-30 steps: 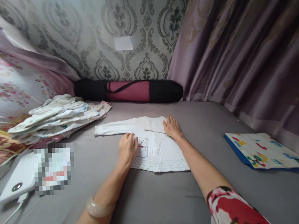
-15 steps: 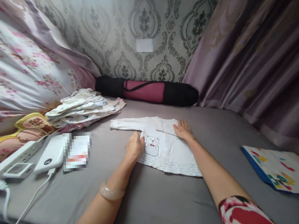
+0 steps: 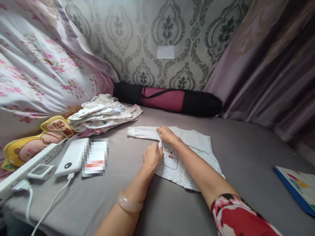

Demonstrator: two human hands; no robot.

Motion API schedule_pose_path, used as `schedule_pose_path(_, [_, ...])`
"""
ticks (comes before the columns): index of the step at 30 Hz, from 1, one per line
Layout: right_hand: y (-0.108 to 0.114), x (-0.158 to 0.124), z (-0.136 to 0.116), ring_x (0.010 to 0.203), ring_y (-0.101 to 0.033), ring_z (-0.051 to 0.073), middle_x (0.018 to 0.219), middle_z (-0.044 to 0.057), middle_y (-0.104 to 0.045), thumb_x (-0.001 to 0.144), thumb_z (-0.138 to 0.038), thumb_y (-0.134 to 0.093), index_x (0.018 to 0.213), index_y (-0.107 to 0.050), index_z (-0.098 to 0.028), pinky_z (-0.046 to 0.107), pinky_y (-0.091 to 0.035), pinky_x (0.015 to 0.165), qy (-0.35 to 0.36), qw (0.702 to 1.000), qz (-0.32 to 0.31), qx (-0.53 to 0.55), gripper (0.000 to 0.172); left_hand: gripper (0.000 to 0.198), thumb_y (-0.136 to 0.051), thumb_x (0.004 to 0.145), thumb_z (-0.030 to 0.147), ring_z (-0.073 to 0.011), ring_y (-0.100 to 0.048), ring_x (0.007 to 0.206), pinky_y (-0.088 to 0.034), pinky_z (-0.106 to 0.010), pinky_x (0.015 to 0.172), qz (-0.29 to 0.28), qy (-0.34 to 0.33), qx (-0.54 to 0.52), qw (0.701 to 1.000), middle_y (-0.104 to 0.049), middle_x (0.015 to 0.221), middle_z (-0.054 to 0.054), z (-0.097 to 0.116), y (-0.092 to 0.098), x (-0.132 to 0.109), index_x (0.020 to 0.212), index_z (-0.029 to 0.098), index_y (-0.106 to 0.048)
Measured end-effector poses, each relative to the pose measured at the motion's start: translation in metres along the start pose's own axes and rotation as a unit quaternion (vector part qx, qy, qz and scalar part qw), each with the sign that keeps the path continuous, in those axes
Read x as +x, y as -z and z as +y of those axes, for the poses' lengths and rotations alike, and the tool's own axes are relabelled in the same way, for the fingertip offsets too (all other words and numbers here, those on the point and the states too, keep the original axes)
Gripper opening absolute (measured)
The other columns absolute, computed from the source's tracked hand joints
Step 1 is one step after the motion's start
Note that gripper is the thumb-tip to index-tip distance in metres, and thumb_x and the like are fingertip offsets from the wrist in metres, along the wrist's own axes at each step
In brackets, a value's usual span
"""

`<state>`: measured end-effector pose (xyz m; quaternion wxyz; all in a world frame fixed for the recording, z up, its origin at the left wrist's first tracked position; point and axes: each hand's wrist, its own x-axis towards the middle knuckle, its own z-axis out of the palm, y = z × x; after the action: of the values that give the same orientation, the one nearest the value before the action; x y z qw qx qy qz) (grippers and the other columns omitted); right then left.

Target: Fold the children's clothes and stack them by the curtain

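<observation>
A small white long-sleeved baby shirt lies spread on the grey bed sheet, with a bear print on its front, partly behind my right forearm. One sleeve stretches out to the left; the other lies folded in over the body. My left hand has its fingers closed on the shirt's left side edge, just below the armpit. Just above it, my right hand reaches across and grips the cloth at the base of the outstretched sleeve. The fabric bunches slightly between both hands.
Crumpled clothes are piled at the back left. A black and maroon long bag lies along the wall. Left stand a yellow cushion, a power strip and a cabled power bank. A colourful flat item lies right.
My right hand has moved left from the folded sleeve to the base of the outstretched one. My left hand stays at the side edge. The view has shifted slightly left.
</observation>
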<state>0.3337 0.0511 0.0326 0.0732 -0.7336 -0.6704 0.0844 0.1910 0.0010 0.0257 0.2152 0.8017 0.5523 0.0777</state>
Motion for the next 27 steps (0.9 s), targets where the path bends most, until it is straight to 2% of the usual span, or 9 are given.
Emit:
schedule_pose_path(7, [-0.005,0.019,-0.017,0.115,-0.047,0.027,0.128,0.013,-0.049,0.087,-0.013,-0.041,0.139,-0.049,-0.031,0.037,-0.037,0.095,-0.003,0.999,-0.014,-0.047,0.055,0.027,-0.042,0.093,0.037,-0.0261,-0.067,0.094,-0.046,-0.032,0.074,0.003,-0.003,0.009,1.0,-0.071,0.1,-0.013,0.003,0.0,-0.001,0.106,0.02,-0.057])
schedule_pose_path(10, [-0.001,0.023,-0.022,0.117,-0.046,0.027,0.127,0.012,-0.049,0.088,-0.012,-0.04,0.139,-0.048,-0.031,0.038,-0.037,0.096,0.009,0.998,-0.024,-0.065,0.055,0.027,-0.041,0.093,0.036,-0.0277,-0.068,0.094,-0.047,-0.034,0.074,0.0,-0.003,0.007,1.0,-0.071,0.1,-0.014,0.004,0.001,0.0,0.105,0.018,-0.058])
schedule_pose_path(14, [0.0,0.026,-0.034,0.119,-0.046,0.023,0.128,0.01,-0.048,0.089,-0.01,-0.038,0.136,-0.049,-0.028,0.035,-0.039,0.096,0.033,0.998,0.006,-0.046,0.051,0.026,-0.04,0.093,0.033,-0.0285,-0.068,0.094,-0.047,-0.035,0.074,-0.002,-0.001,0.005,1.0,-0.071,0.099,-0.014,0.004,0.001,0.0,0.104,0.018,-0.057])
schedule_pose_path(19, [-0.005,0.034,-0.042,0.119,-0.05,0.026,0.128,0.012,-0.048,0.087,-0.019,-0.046,0.141,-0.044,-0.031,0.037,-0.042,0.096,0.031,0.997,-0.066,-0.014,0.056,0.026,-0.04,0.092,0.031,-0.0286,-0.067,0.097,-0.048,-0.036,0.076,-0.016,0.003,0.001,1.0,-0.07,0.101,-0.015,0.005,0.004,-0.001,0.106,0.017,-0.057])
schedule_pose_path(27, [0.001,0.036,-0.053,0.121,-0.05,0.029,0.131,0.012,-0.048,0.09,-0.029,-0.046,0.14,-0.046,-0.034,0.043,-0.042,0.098,0.051,0.995,-0.08,-0.034,0.051,0.03,-0.04,0.092,0.033,-0.0299,-0.067,0.097,-0.048,-0.036,0.077,-0.024,0.008,-0.011,1.0,-0.07,0.103,-0.016,0.005,0.005,0.0,0.111,0.017,-0.057])
